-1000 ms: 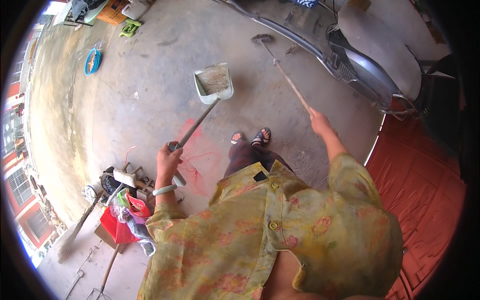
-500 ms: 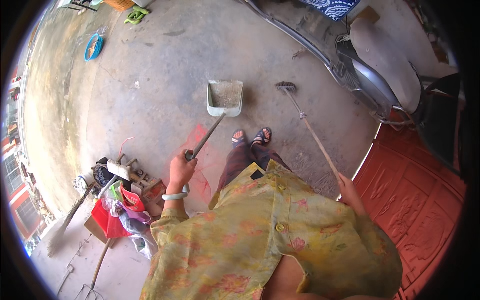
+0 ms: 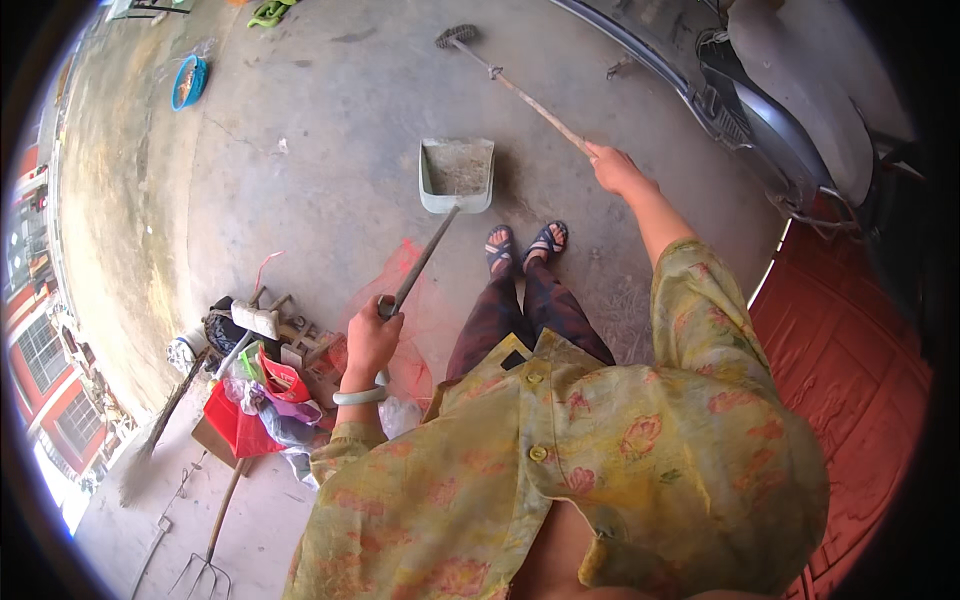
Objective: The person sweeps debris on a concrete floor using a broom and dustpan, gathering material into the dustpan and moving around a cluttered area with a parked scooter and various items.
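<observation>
My left hand (image 3: 374, 335) is closed round the dark handle of a pale grey-green dustpan (image 3: 457, 207). The pan rests on the concrete ahead of my feet, with some dust and dirt inside. My right hand (image 3: 618, 168) grips the end of a long wooden handle, stretched out ahead and to the right. This handle belongs to a brush (image 3: 458, 38) with a dark bristle head, which is at the far side beyond the dustpan. A knotted tie wraps the handle near the head. Whether the bristles touch the floor, I cannot tell.
A blue basket (image 3: 189, 82) stands at the far left. On the left are a red bag (image 3: 240, 420) among piled bags, a straw broom (image 3: 165, 425) and a pitchfork (image 3: 207, 560). A motor scooter (image 3: 750, 120) stands at right, near a red panelled door (image 3: 850, 390). Red netting (image 3: 405, 345) lies beside my left arm.
My right arm has swung forward from beside the red door, carrying the brush head farther away and to the left. My left hand keeps hold of the dustpan, which stays nearly in place.
</observation>
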A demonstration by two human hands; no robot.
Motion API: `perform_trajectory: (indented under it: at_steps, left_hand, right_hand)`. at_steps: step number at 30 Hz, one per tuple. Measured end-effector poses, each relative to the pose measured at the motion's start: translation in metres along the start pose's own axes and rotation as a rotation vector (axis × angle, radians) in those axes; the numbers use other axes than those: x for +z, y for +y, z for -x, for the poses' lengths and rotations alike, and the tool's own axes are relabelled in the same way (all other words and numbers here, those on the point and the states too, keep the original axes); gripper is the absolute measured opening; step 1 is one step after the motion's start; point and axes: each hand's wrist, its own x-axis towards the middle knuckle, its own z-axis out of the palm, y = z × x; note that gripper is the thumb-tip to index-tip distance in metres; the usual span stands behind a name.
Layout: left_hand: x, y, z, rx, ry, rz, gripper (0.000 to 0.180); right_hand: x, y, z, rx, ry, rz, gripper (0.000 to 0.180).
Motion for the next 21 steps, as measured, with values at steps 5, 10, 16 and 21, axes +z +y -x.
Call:
perform_trajectory:
  at_steps: [5,10,16,21]
  left_hand:
    - [0.004,-0.021,-0.004,0.111,0.026,-0.009,0.029]
    - [-0.007,-0.021,-0.002,0.003,-0.053,-0.015,0.031]
    - [-0.011,-0.022,-0.005,0.081,-0.05,-0.076,0.031]
    - [-0.019,-0.034,-0.006,0.104,-0.062,-0.057,0.031]
  right_hand:
    - [-0.026,0.07,0.07,0.055,-0.082,0.144,0.045]
    - [-0.085,0.127,0.213,0.18,-0.174,0.291,0.046]
    - [-0.099,0.175,0.332,0.414,-0.157,0.312,0.042]
    - [-0.098,0.163,0.374,0.432,-0.119,0.223,0.044]
